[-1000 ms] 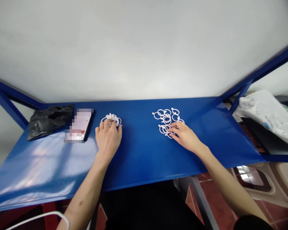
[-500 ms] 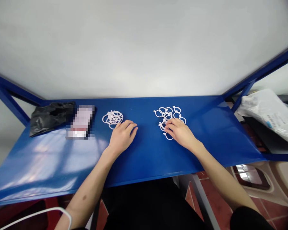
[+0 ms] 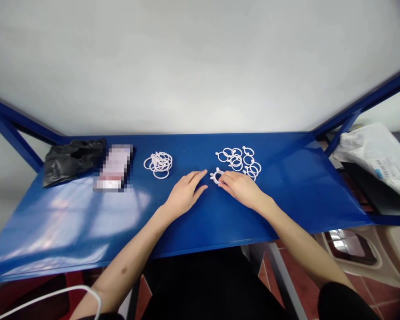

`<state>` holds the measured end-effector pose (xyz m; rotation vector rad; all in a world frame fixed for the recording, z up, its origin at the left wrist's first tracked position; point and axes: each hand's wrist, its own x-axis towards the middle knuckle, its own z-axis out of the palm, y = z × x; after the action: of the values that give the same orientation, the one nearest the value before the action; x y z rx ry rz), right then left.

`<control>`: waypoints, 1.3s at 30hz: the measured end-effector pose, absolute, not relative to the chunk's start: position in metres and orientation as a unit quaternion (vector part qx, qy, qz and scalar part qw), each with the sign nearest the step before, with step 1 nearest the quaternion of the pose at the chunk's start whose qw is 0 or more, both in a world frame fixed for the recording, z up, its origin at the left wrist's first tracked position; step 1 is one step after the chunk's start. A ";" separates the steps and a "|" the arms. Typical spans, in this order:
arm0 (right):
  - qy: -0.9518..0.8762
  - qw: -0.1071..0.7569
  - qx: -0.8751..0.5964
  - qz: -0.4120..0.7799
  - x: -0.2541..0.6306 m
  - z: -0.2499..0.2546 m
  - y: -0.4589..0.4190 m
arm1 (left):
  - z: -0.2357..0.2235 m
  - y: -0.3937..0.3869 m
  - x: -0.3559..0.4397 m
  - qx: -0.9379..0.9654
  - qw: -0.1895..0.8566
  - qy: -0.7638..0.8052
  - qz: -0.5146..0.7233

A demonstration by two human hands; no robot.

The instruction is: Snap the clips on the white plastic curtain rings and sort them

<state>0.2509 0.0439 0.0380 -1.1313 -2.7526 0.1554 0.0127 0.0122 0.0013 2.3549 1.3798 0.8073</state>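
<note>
My right hand (image 3: 239, 186) pinches a few white rings with small tabs (image 3: 213, 175), low over the blue table; its fingers hide part of them. Just left of these rings, my left hand (image 3: 188, 192) is empty, thumb and fingers apart and pointing toward them. Behind my right hand lies a loose spread of several similar white rings (image 3: 235, 159). A tighter, overlapping pile of white rings (image 3: 159, 164) rests beyond my left hand, to its left.
The blue tabletop (image 3: 200, 226) meets a pale wall (image 3: 200, 66). At the left lie a crumpled black plastic bag (image 3: 70, 160) and a blurred-out phone-like item (image 3: 115, 166). A white plastic package (image 3: 376, 151) is beyond the right frame. A white cable (image 3: 53, 293) crosses the lower left.
My right hand has drawn a few rings left and away from the spread. My left hand has moved right, away from the left pile and closer to the right hand.
</note>
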 end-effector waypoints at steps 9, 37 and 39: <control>-0.964 0.062 -0.255 0.041 0.223 0.025 0.035 | -0.001 0.025 -0.009 0.835 0.196 0.430 0.283; -0.947 0.103 -0.301 0.035 0.216 0.017 0.027 | 0.008 0.011 0.004 0.892 0.113 0.383 0.213; -0.945 0.129 -0.299 0.030 0.217 0.014 0.025 | 0.004 0.013 0.005 0.894 0.109 0.378 0.213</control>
<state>0.2167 0.0247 0.0142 -0.8695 -2.7478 0.0863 0.0050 0.0128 0.0043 2.6292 1.1122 0.6272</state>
